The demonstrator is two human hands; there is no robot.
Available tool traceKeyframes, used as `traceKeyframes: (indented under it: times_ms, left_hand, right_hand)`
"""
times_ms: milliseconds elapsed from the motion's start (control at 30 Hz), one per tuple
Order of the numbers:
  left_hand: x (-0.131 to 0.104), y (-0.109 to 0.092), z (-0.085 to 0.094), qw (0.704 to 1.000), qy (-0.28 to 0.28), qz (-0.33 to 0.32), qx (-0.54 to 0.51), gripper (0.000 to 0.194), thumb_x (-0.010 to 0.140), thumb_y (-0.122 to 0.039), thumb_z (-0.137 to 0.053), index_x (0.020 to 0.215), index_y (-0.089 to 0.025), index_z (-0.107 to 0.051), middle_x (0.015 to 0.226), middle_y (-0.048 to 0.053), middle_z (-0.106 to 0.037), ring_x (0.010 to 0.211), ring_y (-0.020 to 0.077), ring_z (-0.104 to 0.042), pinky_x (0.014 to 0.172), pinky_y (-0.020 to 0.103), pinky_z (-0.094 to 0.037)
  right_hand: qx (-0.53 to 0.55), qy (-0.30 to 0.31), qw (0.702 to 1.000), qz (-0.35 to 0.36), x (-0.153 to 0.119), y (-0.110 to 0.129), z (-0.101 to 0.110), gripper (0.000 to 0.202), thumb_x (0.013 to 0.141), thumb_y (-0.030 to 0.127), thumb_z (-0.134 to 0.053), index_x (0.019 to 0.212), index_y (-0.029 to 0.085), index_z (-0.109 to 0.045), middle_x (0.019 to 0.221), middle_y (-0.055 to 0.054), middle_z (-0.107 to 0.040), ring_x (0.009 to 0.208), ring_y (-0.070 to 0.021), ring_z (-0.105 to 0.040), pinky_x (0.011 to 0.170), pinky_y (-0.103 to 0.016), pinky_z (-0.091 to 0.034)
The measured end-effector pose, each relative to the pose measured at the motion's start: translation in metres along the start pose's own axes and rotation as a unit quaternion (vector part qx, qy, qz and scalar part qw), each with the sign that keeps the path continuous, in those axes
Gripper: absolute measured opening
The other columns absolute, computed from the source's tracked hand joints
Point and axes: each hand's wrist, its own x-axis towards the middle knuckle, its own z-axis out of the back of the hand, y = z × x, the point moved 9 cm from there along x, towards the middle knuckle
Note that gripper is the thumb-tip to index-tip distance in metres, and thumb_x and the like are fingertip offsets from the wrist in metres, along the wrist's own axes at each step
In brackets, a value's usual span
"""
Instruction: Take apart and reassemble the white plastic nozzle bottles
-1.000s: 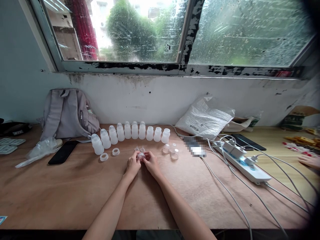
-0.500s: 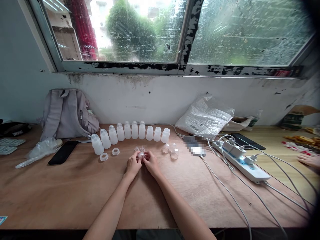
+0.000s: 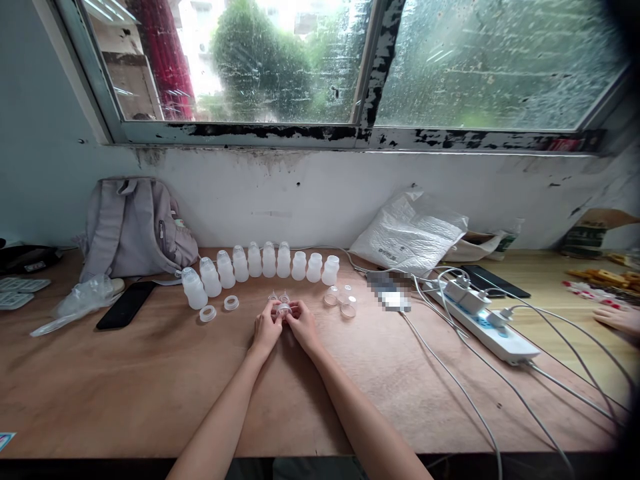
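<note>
Both hands meet at the middle of the table, fingers closed around a small whitish bottle collar ring (image 3: 283,309). My left hand (image 3: 269,324) grips its left side, and my right hand (image 3: 301,323) grips its right; the fingers hide part of it. Just beyond them stand two clear bottle nipples (image 3: 285,297). An arc of several frosted baby bottles (image 3: 269,260) lines the far side, some with clear domed caps on top, the three at the right end without. Two white collar rings (image 3: 207,313) lie at the left, and three clear caps (image 3: 348,311) sit to the right.
A grey backpack (image 3: 135,227), a black phone (image 3: 126,305) and a plastic bag (image 3: 85,299) are on the left. To the right lie a silvery mailer bag (image 3: 410,233), a power strip (image 3: 505,337) and trailing cables. Another person's hand (image 3: 617,320) rests at the far right.
Both hands stay in nearly the same place, still around the ring. Only a slight finger shift shows; the objects on the table have not moved.
</note>
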Motion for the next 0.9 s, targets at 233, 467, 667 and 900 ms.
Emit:
traceKeyframes:
  times_ms: [233,467,667,900]
  left_hand:
    - [-0.002,-0.011,-0.006,0.997,0.048,-0.049,-0.017,0.033,0.073,-0.010,-0.048,0.103,-0.022,-0.054,0.096,0.004,-0.065,0.085,0.0160,-0.061,0.078,0.028,-0.047]
    - [-0.009,-0.019,-0.008,0.995,0.057,-0.078,0.036,0.034,0.074,-0.012,-0.047,0.106,-0.022,-0.052,0.095,0.006,-0.064,0.082,0.0187,-0.060,0.075,0.029,-0.045]
    - [-0.011,-0.027,-0.006,0.991,0.043,-0.105,0.072,0.033,0.075,-0.010,-0.043,0.105,-0.022,-0.050,0.098,0.005,-0.062,0.087,0.0187,-0.058,0.075,0.028,-0.044]
    - [-0.012,-0.029,-0.005,0.991,0.044,-0.102,0.068,0.032,0.076,-0.013,-0.043,0.106,-0.023,-0.050,0.101,0.005,-0.061,0.088,0.0184,-0.058,0.076,0.029,-0.044]
  right_hand:
    - [-0.025,-0.017,0.999,-0.013,0.001,-0.002,0.008,0.011,0.066,0.023,-0.050,0.077,0.021,-0.051,0.068,0.001,-0.059,0.061,-0.0144,-0.057,0.053,-0.025,-0.046]
    - [-0.092,-0.053,0.994,0.010,-0.002,0.016,0.018,0.006,0.064,0.020,-0.048,0.063,0.022,-0.042,0.058,0.004,-0.050,0.055,-0.0136,-0.050,0.051,-0.023,-0.039]
    - [-0.095,-0.052,0.994,0.014,-0.001,0.019,0.016,0.010,0.062,0.017,-0.047,0.063,0.023,-0.038,0.055,0.005,-0.047,0.051,-0.0135,-0.047,0.048,-0.023,-0.036]
    - [-0.101,-0.060,0.993,0.023,0.001,0.016,0.017,0.009,0.063,0.018,-0.047,0.063,0.023,-0.039,0.053,0.005,-0.046,0.049,-0.0129,-0.045,0.047,-0.022,-0.034]
